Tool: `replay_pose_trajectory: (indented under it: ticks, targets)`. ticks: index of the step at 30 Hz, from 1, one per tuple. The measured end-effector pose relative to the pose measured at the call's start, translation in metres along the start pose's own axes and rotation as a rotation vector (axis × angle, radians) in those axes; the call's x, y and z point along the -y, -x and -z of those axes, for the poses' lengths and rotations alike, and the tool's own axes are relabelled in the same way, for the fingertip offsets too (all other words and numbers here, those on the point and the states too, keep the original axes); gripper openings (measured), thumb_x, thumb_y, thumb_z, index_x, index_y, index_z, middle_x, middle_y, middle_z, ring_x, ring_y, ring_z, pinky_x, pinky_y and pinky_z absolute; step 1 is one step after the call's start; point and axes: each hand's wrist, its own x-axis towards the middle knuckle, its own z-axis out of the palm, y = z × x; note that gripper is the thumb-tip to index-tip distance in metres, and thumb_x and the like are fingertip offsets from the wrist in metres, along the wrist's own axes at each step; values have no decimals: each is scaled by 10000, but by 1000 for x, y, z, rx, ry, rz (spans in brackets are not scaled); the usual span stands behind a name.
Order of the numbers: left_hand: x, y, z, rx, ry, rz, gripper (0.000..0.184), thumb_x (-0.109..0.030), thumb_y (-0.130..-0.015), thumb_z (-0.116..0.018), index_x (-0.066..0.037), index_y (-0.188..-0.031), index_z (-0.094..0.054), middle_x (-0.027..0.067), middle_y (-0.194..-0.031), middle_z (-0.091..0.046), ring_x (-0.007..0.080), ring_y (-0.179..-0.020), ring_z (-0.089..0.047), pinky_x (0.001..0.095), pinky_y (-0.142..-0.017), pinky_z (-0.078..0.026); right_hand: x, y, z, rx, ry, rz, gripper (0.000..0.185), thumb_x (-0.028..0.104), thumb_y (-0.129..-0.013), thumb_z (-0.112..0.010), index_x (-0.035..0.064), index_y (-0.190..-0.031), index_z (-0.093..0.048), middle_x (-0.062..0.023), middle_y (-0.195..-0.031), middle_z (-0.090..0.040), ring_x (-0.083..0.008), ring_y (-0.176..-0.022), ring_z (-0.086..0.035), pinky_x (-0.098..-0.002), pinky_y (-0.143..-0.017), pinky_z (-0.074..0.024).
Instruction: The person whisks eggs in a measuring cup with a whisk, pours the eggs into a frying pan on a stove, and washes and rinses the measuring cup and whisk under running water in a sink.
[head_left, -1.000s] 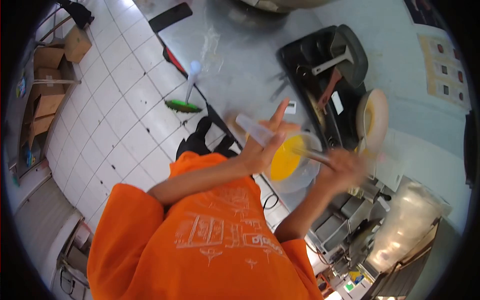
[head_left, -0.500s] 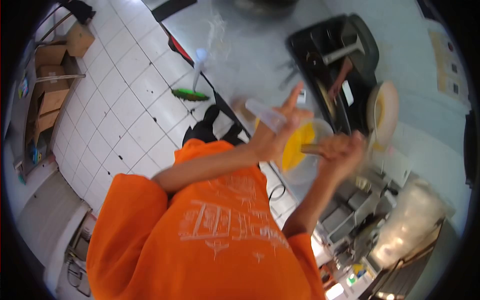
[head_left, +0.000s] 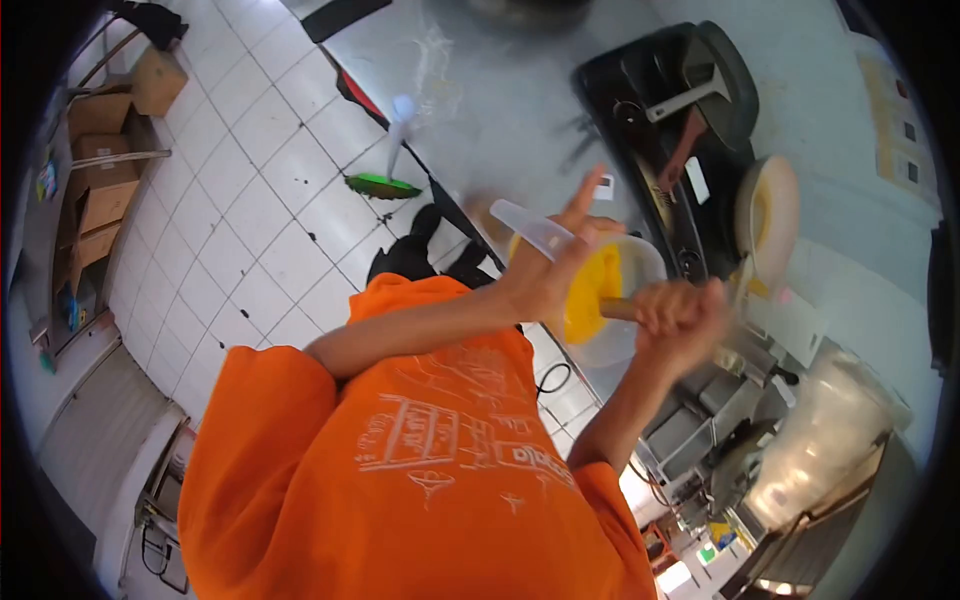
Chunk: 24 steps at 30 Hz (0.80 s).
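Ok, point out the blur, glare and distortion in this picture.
Head view: right hand blurred along its outer edge; same view, glare spots on the plastic sheeting; same view, lines of the tiled floor bowed by fisheye distortion, corners black.

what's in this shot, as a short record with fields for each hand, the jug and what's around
left hand: grips the clear plastic jug
right hand: closed around a utensil of unclear type, its end at the jug
contents: yellow liquid
surface nearby: metal table
far side: spatula, pale pan
floor side: green-bristled broom, cardboard boxes
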Motion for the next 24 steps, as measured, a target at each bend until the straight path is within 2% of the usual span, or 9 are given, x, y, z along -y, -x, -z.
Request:
replay_pose_trajectory:
  ticks: [2,5,7,13,16,19,21,22,24]
  targets:
    - [-1,-17,18,138,-107,-13,848,-556,-998,-335,36,-1514,-14,137,-1261,-542,229,-1115,-539,356,-999,-402,14,-30,11,-357,10,95,360,230,-968,-416,130,-628,-352,-5,-494,-393,-117,-351,-377,-274,-365,-401]
    - [-3,-16,10,53,123,91,864,-570,-993,-336,24,-1516,12,148,-1242,-553,236,-1122,-542,352,-999,-403,15,-5,11,-109,-44,-89,377,294,-966,-412,160,-616,-365,45,-430,-278,-71,-350,-357,-253,-355,-387]
    - [13,-26,25,81,0,-1,862,-564,-996,-332,23,-1515,28,157,-1228,-563,240,-1131,-542,351,-1010,-395,55,-12,4,-338,-321,281,466,346,-966,-477,137,-575,-335,-11,-406,-323,-154,-346,-370,-270,-442,-409]
    - [-6,-20,11,-15,-167,-108,748,-520,-1007,-303,-3,-1518,-127,153,-1058,-679,254,-749,-607,340,-676,-458,4,-13,-15,-173,-92,67,446,307,-987,-425,120,-593,-334,-23,-465,-377,-156,-376,-395,-292,-397,-349]
    - [-1,-25,15,48,-81,-59,836,-571,-989,-312,17,-1516,-38,169,-1139,-625,269,-952,-566,366,-869,-405,26,-19,-28,-474,7,149,410,292,-984,-413,147,-611,-328,7,-454,-330,-115,-364,-337,-271,-372,-308]
    - [-7,-13,7,177,22,42,878,-594,-985,-297,21,-1517,36,162,-1252,-563,258,-1184,-512,365,-1054,-332,9,4,50,-516,865,272,344,297,-971,-405,180,-648,-380,43,-446,-305,-72,-364,-322,-223,-355,-305]
    - [-6,-24,11,149,24,-3,874,-593,-986,-299,11,-1520,40,160,-1269,-553,244,-1202,-499,367,-1069,-316,56,0,11,-186,-218,393,312,290,-966,-410,173,-679,-447,48,-462,-337,-69,-367,-349,-220,-352,-330]
    - [-8,-25,12,161,-73,8,861,-576,-993,-301,5,-1521,53,166,-1280,-543,243,-1200,-504,362,-1076,-311,31,0,20,-493,-607,143,333,313,-969,-403,172,-675,-470,50,-456,-336,-75,-356,-358,-223,-348,-348]
    - [-9,-7,-8,149,122,155,847,-567,-997,-301,-12,-1525,60,167,-1278,-545,240,-1199,-507,358,-1074,-318,32,27,23,-458,-361,144,346,318,-968,-405,164,-664,-469,44,-457,-343,-81,-352,-356,-228,-349,-344]
